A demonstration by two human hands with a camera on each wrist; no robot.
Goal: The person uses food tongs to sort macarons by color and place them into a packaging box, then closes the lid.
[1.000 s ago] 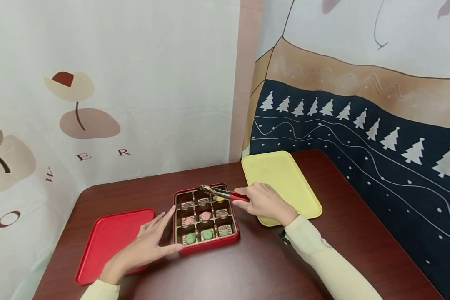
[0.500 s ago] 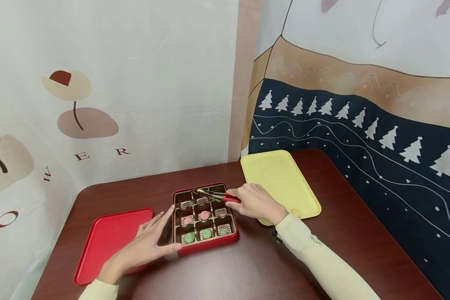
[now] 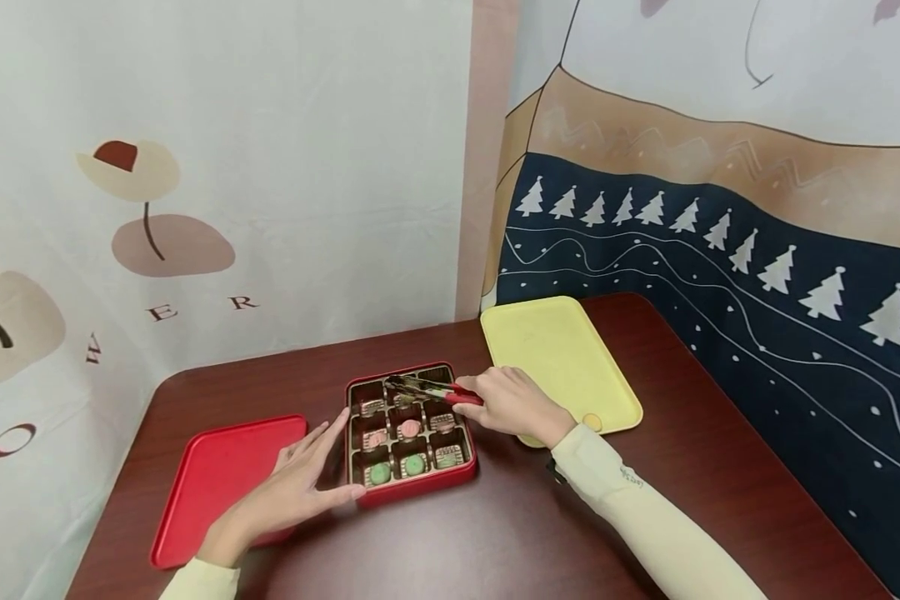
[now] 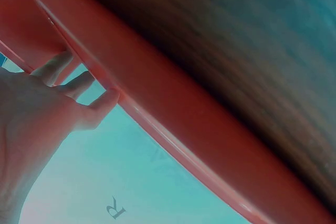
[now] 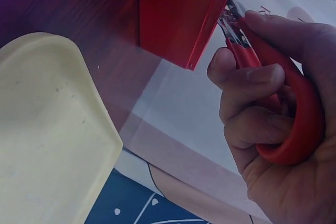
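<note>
A red box (image 3: 420,492) with a gold-edged insert divided into small compartments sits on the table. Two green round sweets (image 3: 380,473) lie in its front row and two pink ones (image 3: 410,429) in the middle row. My right hand (image 3: 513,400) grips red-handled tongs (image 5: 310,124), fingers through the handle loop. The tongs' metal tips reach over the back row, around its middle compartment; whether they hold anything cannot be made out. My left hand (image 3: 292,487) is spread at the box's left side, thumb at the front corner and fingertips along the left edge.
A red tray or lid (image 3: 225,475) lies to the left, partly under the left hand and wrist. On the right is a yellow tray (image 3: 547,350), with a round yellow piece (image 3: 592,422) near its front edge beside the right wrist. Curtains stand behind the table (image 3: 495,533).
My right hand and the tongs have shifted left, the tips moving over the back middle compartment. The yellow piece on the tray has come into view beside the wrist. The left hand stays put.
</note>
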